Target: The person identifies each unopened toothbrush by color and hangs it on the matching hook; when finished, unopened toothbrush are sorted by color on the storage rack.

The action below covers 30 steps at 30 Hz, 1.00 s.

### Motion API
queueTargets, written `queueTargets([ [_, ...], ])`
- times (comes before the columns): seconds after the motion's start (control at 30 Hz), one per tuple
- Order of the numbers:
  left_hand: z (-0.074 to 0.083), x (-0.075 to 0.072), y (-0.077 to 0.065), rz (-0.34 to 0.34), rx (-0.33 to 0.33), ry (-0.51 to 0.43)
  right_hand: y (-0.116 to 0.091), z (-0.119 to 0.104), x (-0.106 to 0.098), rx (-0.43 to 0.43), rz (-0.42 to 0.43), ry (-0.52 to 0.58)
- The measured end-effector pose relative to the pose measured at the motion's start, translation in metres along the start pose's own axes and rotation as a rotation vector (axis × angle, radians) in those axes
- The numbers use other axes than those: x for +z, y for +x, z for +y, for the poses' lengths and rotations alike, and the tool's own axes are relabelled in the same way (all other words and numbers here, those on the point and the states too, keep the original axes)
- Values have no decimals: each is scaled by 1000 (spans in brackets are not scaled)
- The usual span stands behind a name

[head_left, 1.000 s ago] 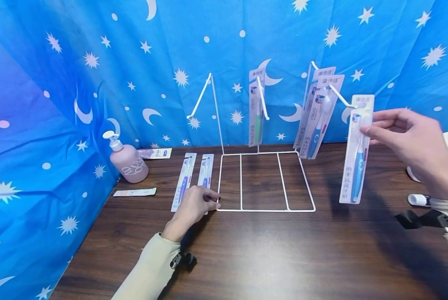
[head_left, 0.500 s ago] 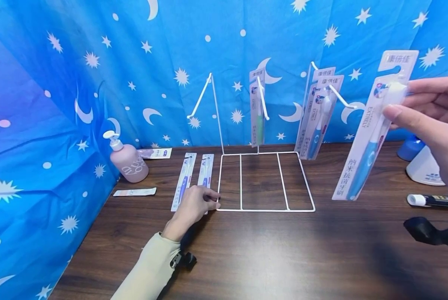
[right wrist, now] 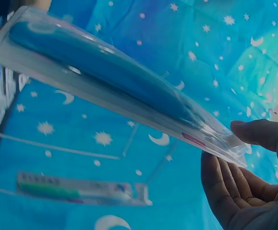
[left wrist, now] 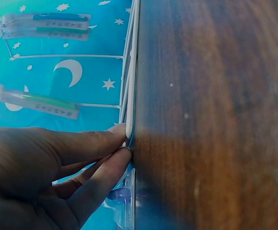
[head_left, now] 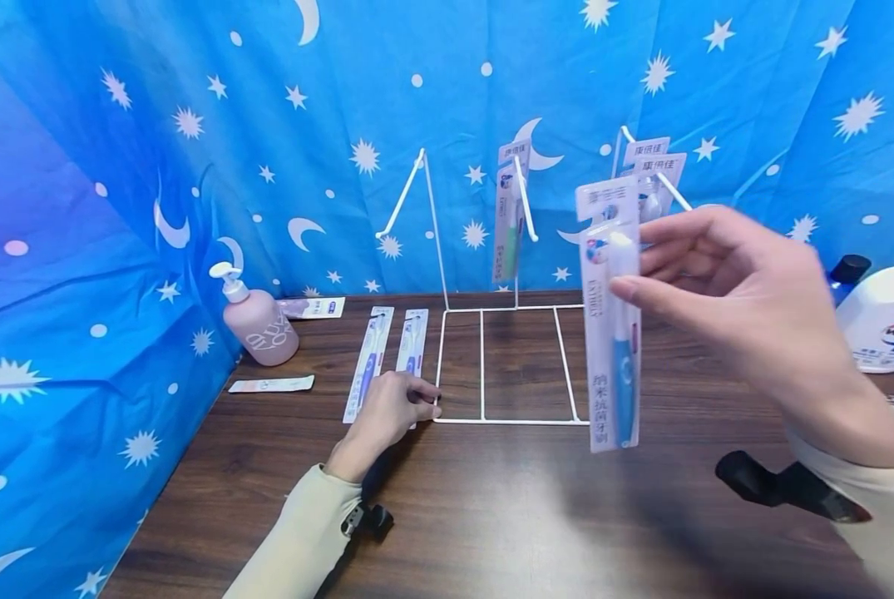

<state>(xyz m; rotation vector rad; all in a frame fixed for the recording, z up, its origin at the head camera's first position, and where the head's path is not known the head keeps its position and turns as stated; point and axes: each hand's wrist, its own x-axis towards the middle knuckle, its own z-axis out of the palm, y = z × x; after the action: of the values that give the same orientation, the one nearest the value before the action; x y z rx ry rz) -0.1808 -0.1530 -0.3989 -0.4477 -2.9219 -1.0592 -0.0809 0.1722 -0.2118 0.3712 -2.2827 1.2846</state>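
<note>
My right hand (head_left: pixel 746 308) pinches a packaged blue toothbrush (head_left: pixel 614 333) by its upper right edge, upright in front of the white wire rack (head_left: pixel 482 366). In the right wrist view, thumb and fingers grip one end of the pack (right wrist: pixel 105 67). Thumb and fingers of my left hand (head_left: pixel 387 412) pinch the rack's front left corner, as the left wrist view shows with the hand (left wrist: pixel 72 167) at the wire. A packaged green toothbrush (head_left: pixel 508 216) hangs on the middle hook. Further packs (head_left: pixel 659 170) hang on the right hook, partly hidden. The left hook (head_left: pixel 402 200) carries nothing.
Two packaged purple toothbrushes (head_left: pixel 367 366) lie left of the rack, one partly behind the left hand. A pink pump bottle (head_left: pixel 259 324), a flat pack (head_left: pixel 312 308) and a slim sachet (head_left: pixel 270 384) are farther left. A white bottle (head_left: pixel 884 324) stands at the right.
The blue toothbrush pack first came off the right side toward the right, then swung left and lower, in front of the rack's right side. The left hand stays at the corner.
</note>
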Motion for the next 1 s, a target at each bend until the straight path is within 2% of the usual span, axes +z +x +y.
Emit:
queueTargets([
  [0.17,0,0,0,-13,-8,-16,2,-1,17,-13,-83,59],
  [0.4,2,-1,0,-10,-24,-4,7,3,31,-66,-126,121],
  [0.77,1,-1,-1,-11,-21,-15,17,12,47,-80,-133,137],
  [1.0,2,-1,0,-13,-22,-12,29,23,58,-79,-118,109],
])
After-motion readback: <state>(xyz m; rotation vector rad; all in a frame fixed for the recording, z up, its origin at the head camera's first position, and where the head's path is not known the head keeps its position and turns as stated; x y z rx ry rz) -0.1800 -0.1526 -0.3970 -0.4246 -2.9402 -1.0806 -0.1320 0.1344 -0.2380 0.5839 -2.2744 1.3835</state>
